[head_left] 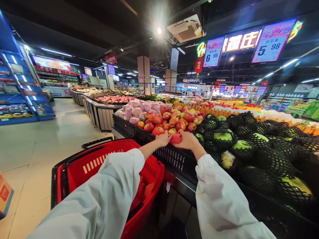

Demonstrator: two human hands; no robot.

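Observation:
At the front edge of the apple display, my left hand [163, 138] and my right hand [188, 140] meet with bent fingers around a red foam fruit net [176, 138]. The right fingers close over its right side, and the left fingers pinch its left end. Whether an apple fills the net is hard to see. Just behind my hands lies a pile of loose red-and-yellow apples [171, 120] in a black crate [171, 158]. Below my left arm stands a red shopping basket [94, 154] with red netted items [149, 190] inside, partly hidden by my sleeve.
Green apples [243, 145] in black foam nets fill the right side. Pink-wrapped fruit [139, 108] lies behind the red apples at left. Further produce stands [104, 114] line the aisle floor [37, 149]. Price signs [274, 41] hang overhead.

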